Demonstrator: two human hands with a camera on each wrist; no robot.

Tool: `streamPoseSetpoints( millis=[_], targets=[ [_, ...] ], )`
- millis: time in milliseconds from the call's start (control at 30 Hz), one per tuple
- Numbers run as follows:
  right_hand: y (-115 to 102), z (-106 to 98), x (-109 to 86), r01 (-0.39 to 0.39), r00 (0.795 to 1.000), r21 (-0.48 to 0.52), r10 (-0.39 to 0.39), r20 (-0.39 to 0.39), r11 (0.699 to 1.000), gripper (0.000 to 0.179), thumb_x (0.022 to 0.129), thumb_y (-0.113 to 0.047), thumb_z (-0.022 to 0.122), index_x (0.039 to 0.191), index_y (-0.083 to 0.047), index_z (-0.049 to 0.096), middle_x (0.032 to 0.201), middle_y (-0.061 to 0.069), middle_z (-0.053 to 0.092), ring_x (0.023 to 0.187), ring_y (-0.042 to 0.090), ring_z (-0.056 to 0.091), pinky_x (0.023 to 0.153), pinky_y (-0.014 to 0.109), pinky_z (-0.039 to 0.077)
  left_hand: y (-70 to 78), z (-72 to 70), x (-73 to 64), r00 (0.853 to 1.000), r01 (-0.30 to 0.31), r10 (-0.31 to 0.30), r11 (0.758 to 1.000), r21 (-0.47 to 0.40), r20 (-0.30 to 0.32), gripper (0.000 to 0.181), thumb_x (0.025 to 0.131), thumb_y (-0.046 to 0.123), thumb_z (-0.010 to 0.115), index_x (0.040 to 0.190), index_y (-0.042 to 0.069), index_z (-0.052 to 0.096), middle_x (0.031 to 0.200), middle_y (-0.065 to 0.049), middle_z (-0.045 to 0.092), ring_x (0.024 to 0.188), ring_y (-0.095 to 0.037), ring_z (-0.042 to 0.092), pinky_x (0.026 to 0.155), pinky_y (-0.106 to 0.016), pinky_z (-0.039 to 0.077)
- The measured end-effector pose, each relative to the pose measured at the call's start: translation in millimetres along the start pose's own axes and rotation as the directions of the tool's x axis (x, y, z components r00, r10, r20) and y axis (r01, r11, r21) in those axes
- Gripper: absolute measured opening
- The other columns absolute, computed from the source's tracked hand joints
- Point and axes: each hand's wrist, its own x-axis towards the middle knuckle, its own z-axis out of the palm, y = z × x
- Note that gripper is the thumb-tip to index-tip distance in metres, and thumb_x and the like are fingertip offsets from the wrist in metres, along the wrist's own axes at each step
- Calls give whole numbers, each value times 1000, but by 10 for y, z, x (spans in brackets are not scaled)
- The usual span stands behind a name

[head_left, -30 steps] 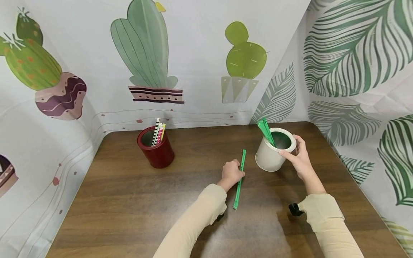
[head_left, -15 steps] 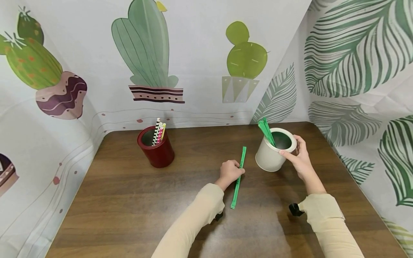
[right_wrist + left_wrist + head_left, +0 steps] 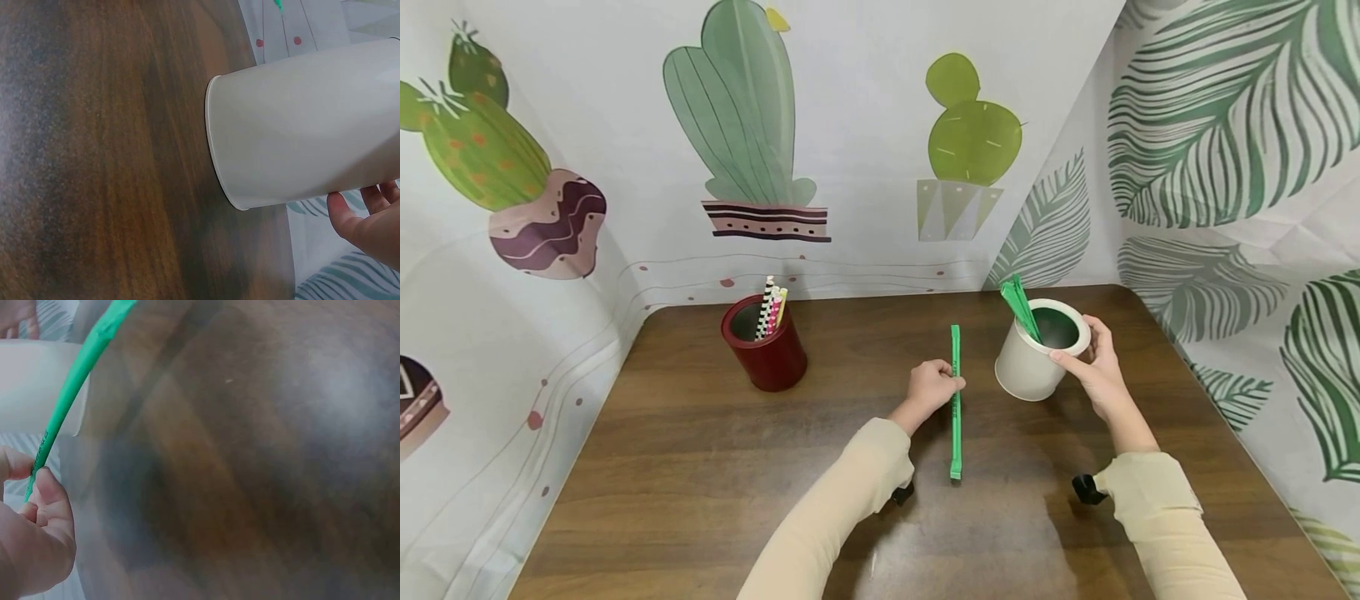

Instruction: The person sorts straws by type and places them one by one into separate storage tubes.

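My left hand [image 3: 928,386] pinches a green wrapped straw [image 3: 956,433] near its middle, between thumb and fingers. In the left wrist view, small dark print shows on the straw [image 3: 75,378] close to the fingertips, and its near end rises away from the wood. To the right stands a cream-white canister [image 3: 1028,367] with a dark green inside. More green wrapped straws [image 3: 1018,308] lean out over its left rim. My right hand [image 3: 1101,367] holds this canister at the right side of its rim, thumb in front; its base rests on the table in the right wrist view.
At the back left of the brown wooden table [image 3: 700,467] stands a dark red canister [image 3: 775,362]. Several patterned straws [image 3: 769,312], black-striped, pink and yellow, lean inside it. A cloth [image 3: 865,150] printed with cacti and leaves hangs behind the table and along both sides.
My left hand has shifted a little back and left with the straw, which has turned from slanted to nearly straight up and down in the head view. The right hand stays on the canister.
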Motion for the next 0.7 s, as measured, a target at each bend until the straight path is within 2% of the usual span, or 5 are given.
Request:
streamPoseSetpoints(
  millis=[133,233,400,533,700],
  targets=[
    [11,-6,5,-5,1000,-2,5,4,1000,66,79,-1,61,132,-11,22,119,-10,34,114,3,30,105,36,10,35,-86,26,999,33,-32,992,-119,14,5,76,13,59,78,8,58,62,2,56,49,-7,50,50,-20,42],
    [9,-7,0,-9,1000,-4,9,6,1000,66,79,-2,61,132,-11,22,119,-11,34,113,3,30,104,33,12,47,-156,46,999,33,-30,980,-194,20,7,76,10,58,82,5,58,68,0,57,52,-8,52,53,-21,46],
    [-2,-3,-11,-6,1000,-6,6,5,1000,65,79,-3,61,131,-12,23,118,-12,35,112,2,30,101,27,15,45,-262,62,999,51,-46,962,-268,24,12,78,9,58,88,4,58,71,-2,58,55,-10,53,62,-29,51],
    [3,-5,-9,-6,1000,-10,6,5,1000,65,79,-3,61,131,-13,23,118,-12,35,113,2,30,102,30,15,53,-325,69,998,58,-57,951,-302,11,12,78,9,58,90,4,58,73,-3,60,56,-12,55,66,-34,51],
    [1,-3,-10,-14,1000,-19,14,5,1000,66,80,-4,62,132,-14,23,119,-11,35,113,3,30,102,30,15,124,-398,60,999,37,-39,935,-354,0,11,78,7,56,89,3,57,73,-4,62,56,-9,54,59,-24,49]
  ],
)
